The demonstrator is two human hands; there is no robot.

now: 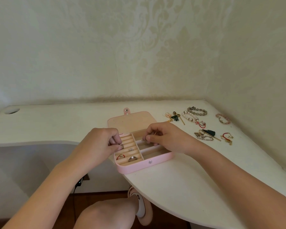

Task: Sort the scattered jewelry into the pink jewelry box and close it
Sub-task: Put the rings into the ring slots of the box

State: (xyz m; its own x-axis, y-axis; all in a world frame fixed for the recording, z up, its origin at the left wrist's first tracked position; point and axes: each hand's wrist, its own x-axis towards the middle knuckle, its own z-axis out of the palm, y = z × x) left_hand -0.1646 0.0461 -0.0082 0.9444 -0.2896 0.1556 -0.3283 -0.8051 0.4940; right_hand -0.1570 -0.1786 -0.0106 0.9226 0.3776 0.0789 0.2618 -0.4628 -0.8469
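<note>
The pink jewelry box (139,168) lies open at the table's front edge, lid (130,122) flat behind it. Its ring rolls hold a red ring (120,156), a large stone ring (132,158) and a small stone ring (131,149). My left hand (104,142) pinches a ring (121,146) over the ring rolls. Over the box's right compartments, my right hand (165,138) pinches a thin gold piece (155,133). Scattered jewelry lies to the right: a pearl bracelet (189,116), a grey bead bracelet (197,111), a pink bracelet (223,119), a green tassel earring (176,116), a chain cluster (205,135) and a red cord bracelet (227,137).
The white table (180,176) curves along a wallpapered corner; its edge runs just under the box. A cable hole (12,111) sits far left. Below the table I see my knee (106,212), a slippered foot (142,207) and a black cable (78,184).
</note>
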